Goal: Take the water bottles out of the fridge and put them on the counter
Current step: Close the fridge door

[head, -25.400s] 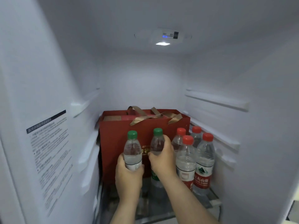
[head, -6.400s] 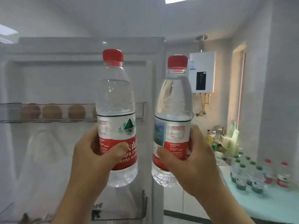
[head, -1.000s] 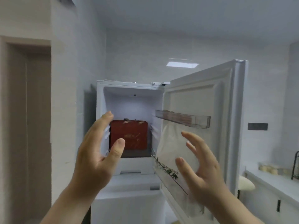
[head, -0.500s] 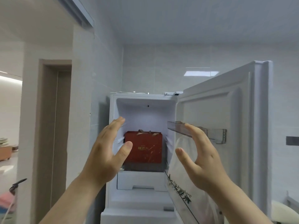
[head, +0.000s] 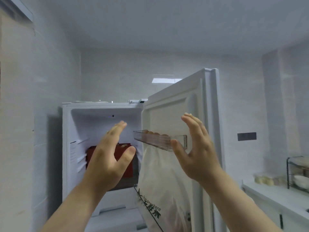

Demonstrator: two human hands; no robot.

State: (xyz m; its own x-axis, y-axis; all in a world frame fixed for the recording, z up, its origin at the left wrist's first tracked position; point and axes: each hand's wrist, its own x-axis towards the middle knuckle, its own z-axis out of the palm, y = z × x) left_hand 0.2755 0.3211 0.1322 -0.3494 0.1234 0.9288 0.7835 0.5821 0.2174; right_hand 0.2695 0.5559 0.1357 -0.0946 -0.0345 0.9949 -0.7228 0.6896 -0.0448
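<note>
The fridge [head: 102, 113] stands at roughly 10 o'clock from the frame centre, its upper compartment lit and its door [head: 192, 104] swung wide toward 2 o'clock. The left hand [head: 108, 158] is raised in front of the opening, fingers straight and close together, thumb apart, holding nothing; it covers most of a red box [head: 128, 166] sitting low in the compartment. No water bottle is visible anywhere in the fridge: the shelf space beside the box is partly masked by this hand and blurred, so whether any remain cannot be told. On the door, a clear rack [head: 160, 141] carries brown eggs [head: 155, 133], and a pale printed bag [head: 160, 185] hangs below it. The right hand [head: 195, 151] is lifted at about 3 o'clock from the left one, palm inward, fingers loosely together and thumb spread, likewise empty and touching nothing. Judged step: a return approach to the fridge for another pair of bottles. The next move calls for reaching both hands past the door edge into the compartment and checking the space around the red box. At 4 o'clock a strip of counter [head: 274, 196] shows, holding a wire rack [head: 297, 171] and pale round items too blurred to name; the counter is cut by the frame edge, and no bottles appear on the visible part.
</note>
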